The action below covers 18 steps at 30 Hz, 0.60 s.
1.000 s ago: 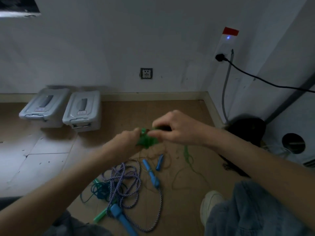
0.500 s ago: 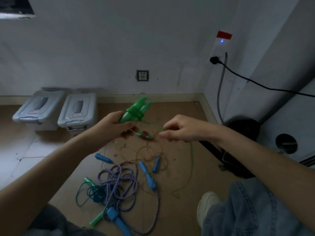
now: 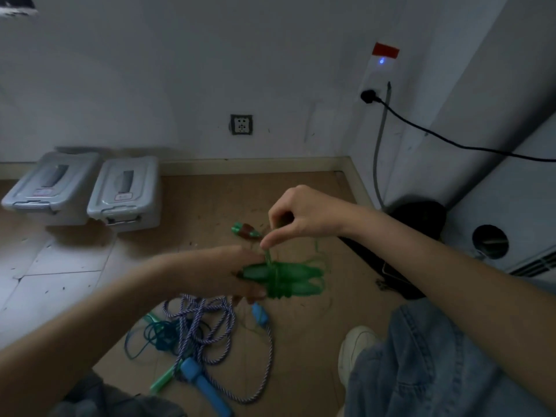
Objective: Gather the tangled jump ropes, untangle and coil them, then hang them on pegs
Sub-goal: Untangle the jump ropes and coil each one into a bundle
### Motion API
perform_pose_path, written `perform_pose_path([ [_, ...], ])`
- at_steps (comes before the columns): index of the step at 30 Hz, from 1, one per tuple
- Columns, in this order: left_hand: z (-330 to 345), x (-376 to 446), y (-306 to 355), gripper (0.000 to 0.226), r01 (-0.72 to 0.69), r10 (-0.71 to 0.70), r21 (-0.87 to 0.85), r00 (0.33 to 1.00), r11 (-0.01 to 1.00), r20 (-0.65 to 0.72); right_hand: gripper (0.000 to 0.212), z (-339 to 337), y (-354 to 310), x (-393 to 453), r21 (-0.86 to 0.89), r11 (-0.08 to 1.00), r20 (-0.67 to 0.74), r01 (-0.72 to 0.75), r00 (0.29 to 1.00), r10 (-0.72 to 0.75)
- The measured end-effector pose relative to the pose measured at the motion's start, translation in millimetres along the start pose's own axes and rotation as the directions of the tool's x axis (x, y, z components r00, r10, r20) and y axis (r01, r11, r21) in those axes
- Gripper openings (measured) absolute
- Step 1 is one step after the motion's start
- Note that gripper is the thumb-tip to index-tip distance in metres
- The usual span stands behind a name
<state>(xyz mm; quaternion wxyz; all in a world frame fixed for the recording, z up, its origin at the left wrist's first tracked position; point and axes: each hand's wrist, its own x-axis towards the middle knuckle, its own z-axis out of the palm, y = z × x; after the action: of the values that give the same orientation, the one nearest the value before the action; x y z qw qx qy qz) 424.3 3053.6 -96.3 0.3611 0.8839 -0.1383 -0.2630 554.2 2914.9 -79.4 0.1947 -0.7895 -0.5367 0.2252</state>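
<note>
My left hand [image 3: 228, 273] grips two green jump-rope handles [image 3: 285, 279] held side by side, with thin green cord wound round their middle. Just above them my right hand [image 3: 301, 219] pinches the green cord [image 3: 267, 255]. A small green-and-brown piece [image 3: 245, 230] hangs by my right fingers. On the floor below lies a tangle: a purple-white braided rope [image 3: 204, 326] with blue handles [image 3: 204, 383], a thin teal cord [image 3: 156, 335], a light green handle [image 3: 162, 379] and another blue handle [image 3: 260, 314].
Two grey lidded boxes [image 3: 125, 191] stand at the back wall on the left. A wall socket [image 3: 241, 124] is behind. A black cable [image 3: 451, 139] runs from a plug at the right corner. My knee in jeans [image 3: 436, 365] and a white shoe [image 3: 358, 344] are at lower right.
My left hand has dropped lower and turned the green handles from pointing up to lying sideways. My right hand has risen above them, still pinching the cord.
</note>
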Motion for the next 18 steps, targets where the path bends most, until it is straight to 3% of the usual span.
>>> perform_pose_path([
  [2,-13,-12,5,0.013,-0.060,0.034,-0.248,0.993,0.967,-0.109,0.035,-5,9,-2,0.162,0.985,-0.050,-0.055,0.997,0.063],
  [4,-27,-22,5,0.024,-0.135,0.008,-0.473,0.965,0.871,-0.261,0.038,-7,16,-5,0.320,0.942,-0.084,-0.096,0.988,0.129],
  [7,-39,-25,-10,0.023,-0.175,-0.226,-0.698,0.868,0.694,-0.442,0.043,-2,13,-9,0.192,0.975,-0.022,-0.111,0.993,0.118],
  [9,-41,-21,-26,0.008,-0.007,-0.344,-0.591,0.808,0.807,-0.479,0.039,-1,8,-10,0.070,0.996,-0.030,-0.056,0.998,0.059],
  [12,-31,-11,-46,0.011,0.289,-0.399,-0.296,0.802,0.910,-0.445,0.036,-7,-2,-12,0.048,0.999,-0.066,-0.012,0.998,0.015],
  [15,-20,1,-44,0.011,0.352,-0.372,-0.126,0.837,0.928,-0.402,0.035,-9,-10,-12,0.063,0.997,-0.038,0.032,0.999,-0.030],
  [18,-11,6,-30,0.014,0.302,-0.285,0.011,0.911,0.953,-0.297,0.034,-9,-13,-9,0.073,0.995,-0.045,0.064,0.997,-0.060],
])
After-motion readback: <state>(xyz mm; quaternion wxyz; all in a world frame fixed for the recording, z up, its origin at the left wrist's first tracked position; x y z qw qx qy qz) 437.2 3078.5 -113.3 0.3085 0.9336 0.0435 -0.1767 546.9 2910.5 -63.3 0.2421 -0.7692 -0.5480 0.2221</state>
